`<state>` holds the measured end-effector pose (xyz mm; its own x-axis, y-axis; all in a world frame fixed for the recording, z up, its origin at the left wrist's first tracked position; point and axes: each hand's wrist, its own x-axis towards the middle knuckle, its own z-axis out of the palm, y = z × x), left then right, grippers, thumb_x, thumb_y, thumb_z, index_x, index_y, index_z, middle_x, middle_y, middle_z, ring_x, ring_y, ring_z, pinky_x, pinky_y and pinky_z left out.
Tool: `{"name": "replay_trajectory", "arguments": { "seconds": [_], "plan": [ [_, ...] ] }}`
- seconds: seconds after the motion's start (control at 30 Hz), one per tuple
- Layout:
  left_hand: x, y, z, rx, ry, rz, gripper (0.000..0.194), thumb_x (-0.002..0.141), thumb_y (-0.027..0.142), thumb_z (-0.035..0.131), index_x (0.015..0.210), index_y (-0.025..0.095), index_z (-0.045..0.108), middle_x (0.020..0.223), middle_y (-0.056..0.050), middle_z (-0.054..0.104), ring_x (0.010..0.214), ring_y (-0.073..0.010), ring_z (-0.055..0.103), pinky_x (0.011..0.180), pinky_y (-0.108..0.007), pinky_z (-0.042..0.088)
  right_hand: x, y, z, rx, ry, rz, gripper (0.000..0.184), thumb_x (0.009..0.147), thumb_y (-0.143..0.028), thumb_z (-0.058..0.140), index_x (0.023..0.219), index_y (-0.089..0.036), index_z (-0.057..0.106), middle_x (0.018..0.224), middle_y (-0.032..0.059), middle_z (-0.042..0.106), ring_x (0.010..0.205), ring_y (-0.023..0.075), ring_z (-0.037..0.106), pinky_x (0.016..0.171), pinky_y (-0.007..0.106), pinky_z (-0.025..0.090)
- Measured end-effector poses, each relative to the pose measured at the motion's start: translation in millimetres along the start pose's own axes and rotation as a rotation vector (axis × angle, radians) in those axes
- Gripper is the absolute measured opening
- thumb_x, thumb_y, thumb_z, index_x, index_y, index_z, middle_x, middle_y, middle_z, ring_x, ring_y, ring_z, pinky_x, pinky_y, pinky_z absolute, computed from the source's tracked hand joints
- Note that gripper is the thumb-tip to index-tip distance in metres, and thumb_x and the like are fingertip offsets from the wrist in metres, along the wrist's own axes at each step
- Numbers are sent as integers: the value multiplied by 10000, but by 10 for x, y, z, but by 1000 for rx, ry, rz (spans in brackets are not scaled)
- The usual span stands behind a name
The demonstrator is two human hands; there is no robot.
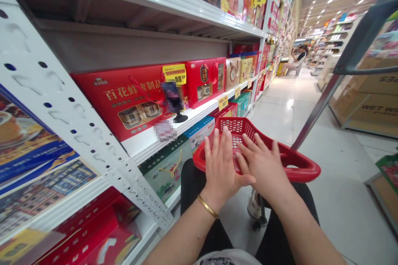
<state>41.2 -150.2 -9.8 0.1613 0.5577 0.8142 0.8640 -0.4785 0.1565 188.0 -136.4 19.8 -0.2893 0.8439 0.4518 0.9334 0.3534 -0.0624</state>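
A red plastic shopping basket (303, 173) with a perforated wall lies over my knees. My left hand (220, 171), with a gold bangle at the wrist, is spread flat above the basket's near left part, palm down. Beside it, my right hand (264, 163) is also spread, its fingers pointing forward over the basket. The thumb side of each hand is near the other; whether they touch I cannot tell. Neither hand holds anything. Part of the basket's inside is hidden behind the hands.
White shelves on the left carry red gift boxes (205, 80), a green box (171, 169) and price tags. A small blurred item on a black stand (180, 118) is at the shelf edge. A grey metal pole (315, 111) rises at right, with cartons (367, 107) beyond. A person (300, 57) sits far down the aisle.
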Motion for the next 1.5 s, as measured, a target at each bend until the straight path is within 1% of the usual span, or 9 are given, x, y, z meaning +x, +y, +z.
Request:
{"name": "replay_trajectory", "arguments": {
  "seconds": [0.1, 0.33, 0.5, 0.6, 0.83, 1.0, 1.13, 1.37, 1.5],
  "plan": [
    [0, -14, -24, -12, -5, -28, 1076, 895, 835, 1, 1649, 67, 24, 1695, -195, 216, 1594, -332, 99, 1285, -566, 83, 82, -87, -15, 72, -75, -81, 427, 1025, -324, 414, 1406, -279, 603, 1523, 62, 541, 1441, 312, 476, 1187, 665, 308],
    [4, 9, -51, -69, -5, -51, 1104, 868, 878, 50, 1655, 104, 35, 1703, -178, 203, 1590, -341, 119, 1282, -576, 111, -100, 591, 22, 108, 6, 198, 474, 1029, -392, 356, 1377, -244, 643, 1397, 88, 655, 1284, 313, 628, 1055, 560, 524],
    [-7, -15, -1, -77, 48, -35, 1085, 878, 868, 59, 1657, 115, 15, 1705, -190, 186, 1590, -348, 111, 1274, -582, 138, -127, 64, 55, 40, 26, -5, 455, 1040, -331, 352, 1416, -264, 600, 1556, 77, 494, 1466, 337, 438, 1152, 684, 359],
    [-29, -57, -18, -116, 138, -81, 1028, 893, 832, -6, 1662, 150, 20, 1730, -161, 63, 1595, -348, 27, 1272, -586, 133, -11, -228, 34, 99, -42, -151, 445, 1039, -301, 370, 1432, -287, 579, 1538, 65, 520, 1451, 307, 465, 1199, 682, 275],
    [6, -31, -46, -55, 29, -52, 1020, 905, 829, 44, 1663, 147, 59, 1729, -168, 60, 1596, -354, 37, 1275, -597, 64, -55, 307, -51, 124, -67, 202, 462, 1049, -371, 341, 1458, -307, 545, 1496, 71, 568, 1397, 369, 521, 1066, 774, 394],
    [19, 4, -12, -13, 52, -22, 1056, 883, 852, 43, 1661, 137, 27, 1725, -176, 59, 1593, -360, 77, 1270, -602, 84, -274, 191, -22, 55, 65, 5, 450, 1037, -341, 403, 1457, -296, 557, 1578, 76, 468, 1473, 327, 433, 1169, 649, 369],
    [9, -19, -43, -26, 82, -55, 1076, 847, 822, -118, 1660, 127, 3, 1729, -165, 41, 1597, -335, 61, 1275, -574, 96, -116, -140, -26, 120, -24, -176, 426, 1028, -303, 426, 1418, -313, 597, 1525, 49, 538, 1445, 289, 476, 1211, 603, 321],
    [2, -26, -93, -71, 69, -93, 1076, 864, 857, -26, 1662, 136, 20, 1724, -175, 92, 1596, -348, 65, 1268, -598, 67, 58, 263, -96, 164, -52, 174, 443, 1039, -362, 363, 1361, -271, 654, 1353, 71, 686, 1240, 285, 662, 1045, 499, 530],
    [-9, -5, -51, -81, 77, -85, 1096, 849, 862, -39, 1661, 130, 43, 1724, -176, 94, 1595, -359, 69, 1270, -607, 50, -187, 230, -71, 134, 53, 153, 454, 1037, -334, 363, 1388, -235, 633, 1437, 80, 622, 1331, 300, 597, 1117, 525, 476]
  ]
}}
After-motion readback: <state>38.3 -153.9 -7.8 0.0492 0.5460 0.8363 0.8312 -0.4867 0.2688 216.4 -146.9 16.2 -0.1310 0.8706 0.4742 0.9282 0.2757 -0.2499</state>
